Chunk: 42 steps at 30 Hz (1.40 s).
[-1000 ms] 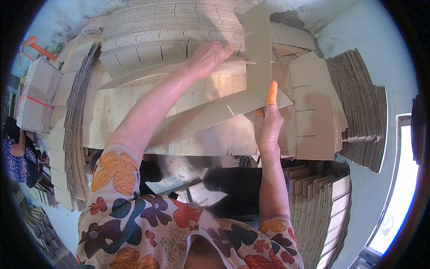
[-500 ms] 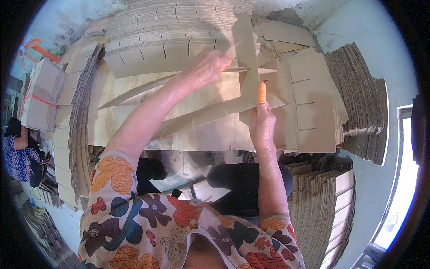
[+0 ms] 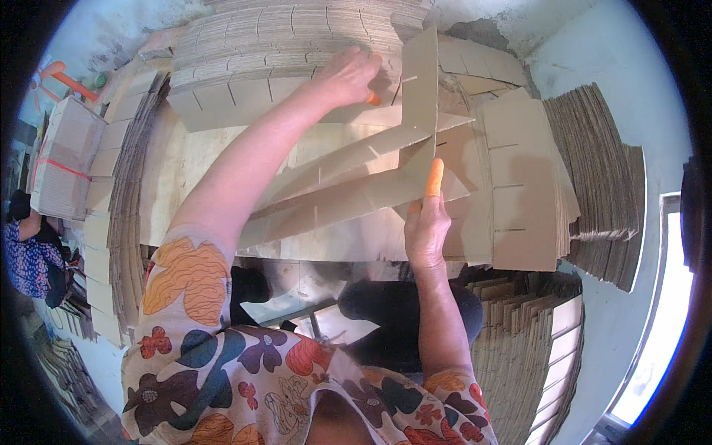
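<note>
My right hand (image 3: 429,226) is closed on a slotted cardboard strip (image 3: 420,85) that stands lengthwise away from me. An orange finger cover is on its thumb. Two long cardboard cross strips, a farther one (image 3: 348,154) and a nearer one (image 3: 326,204), meet this strip and slant down to the left over the table. My left hand (image 3: 345,77) is at the right part of a stack of slotted cardboard strips (image 3: 256,87). Its fingers curl over the top edge of the front strip, and an orange-covered digit shows in front. The fingertips are partly hidden.
Right of the work lies a pile of flat slotted cardboard (image 3: 523,185), with a darker stack (image 3: 597,185) beyond. More strips (image 3: 133,178) line the left edge of the wooden table (image 3: 178,156). A strapped carton (image 3: 63,159), an orange fan (image 3: 55,78) and another person's sleeve (image 3: 33,256) are far left.
My left hand has let go of the farther cross strip and moved up to the stack. That strip now lies nearer the other cross strip. My right hand has shifted slightly toward me.
</note>
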Tool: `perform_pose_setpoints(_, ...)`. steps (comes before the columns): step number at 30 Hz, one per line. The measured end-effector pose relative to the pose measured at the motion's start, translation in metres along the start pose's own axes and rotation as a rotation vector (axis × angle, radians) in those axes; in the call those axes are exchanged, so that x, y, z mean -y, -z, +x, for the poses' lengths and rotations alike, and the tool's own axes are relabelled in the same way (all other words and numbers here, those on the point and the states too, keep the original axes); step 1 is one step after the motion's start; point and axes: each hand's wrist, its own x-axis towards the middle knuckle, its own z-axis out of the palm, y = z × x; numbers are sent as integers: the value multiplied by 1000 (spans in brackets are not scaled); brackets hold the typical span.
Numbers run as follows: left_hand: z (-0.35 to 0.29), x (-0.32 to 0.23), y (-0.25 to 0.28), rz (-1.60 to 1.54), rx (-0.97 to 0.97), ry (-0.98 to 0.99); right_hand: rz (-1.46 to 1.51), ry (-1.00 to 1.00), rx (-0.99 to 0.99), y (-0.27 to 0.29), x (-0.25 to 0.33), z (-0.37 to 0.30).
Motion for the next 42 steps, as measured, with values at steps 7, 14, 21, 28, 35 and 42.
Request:
perform_pose_setpoints(7, 17, 18, -50, 200, -119, -101, 97, -113, 9, 4, 2, 0)
perform_pose_setpoints(14, 8, 22, -42, 27, -261, -206, 70, -66, -4, 5, 1, 0)
perform_pose_setpoints(21, 4, 11, -38, -8, -245, -133, 76, -67, 7, 12, 6, -2)
perform_pose_setpoints(28, -6, 5, -23, -140, -316, -235, -17, 88, 57, 15, 1, -7)
perform_pose_setpoints(35, -39, -9, -11, -324, -204, -333, -5, -89, 259, 37, 18, -31)
perform_pose_setpoints(42, -67, -1, -36, -400, 30, -112, -254, -9, 424, 33, 5, -29)
